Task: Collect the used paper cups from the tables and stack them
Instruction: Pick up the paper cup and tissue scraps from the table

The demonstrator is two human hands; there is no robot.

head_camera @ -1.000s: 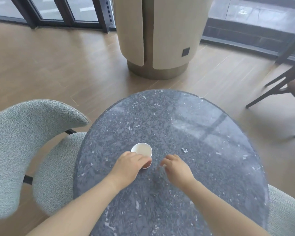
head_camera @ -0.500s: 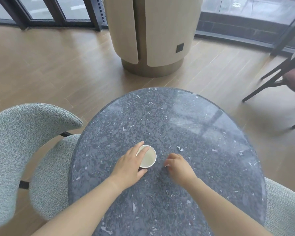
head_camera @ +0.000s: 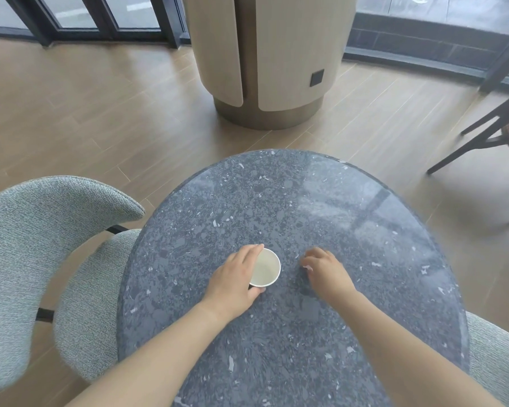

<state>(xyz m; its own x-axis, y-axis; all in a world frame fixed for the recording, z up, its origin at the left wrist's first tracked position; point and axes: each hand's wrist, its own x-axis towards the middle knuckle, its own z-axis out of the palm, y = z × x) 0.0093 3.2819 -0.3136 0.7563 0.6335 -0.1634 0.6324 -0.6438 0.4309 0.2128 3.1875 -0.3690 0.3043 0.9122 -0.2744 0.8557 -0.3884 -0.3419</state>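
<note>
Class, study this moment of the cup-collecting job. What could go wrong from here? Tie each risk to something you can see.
1. The left hand grips the paper cup from one side only, so a hard squeeze could crush its thin wall.
2. The cup's mouth faces up and is uncovered. I cannot tell whether any dregs remain, but if they do, a tilt could spill them onto the glossy table.
3. The right hand is not touching the cup, so nothing steadies it if it slips.

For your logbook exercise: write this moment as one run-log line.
left hand: grips paper cup, mouth up | right hand: loosely curled, empty
</note>
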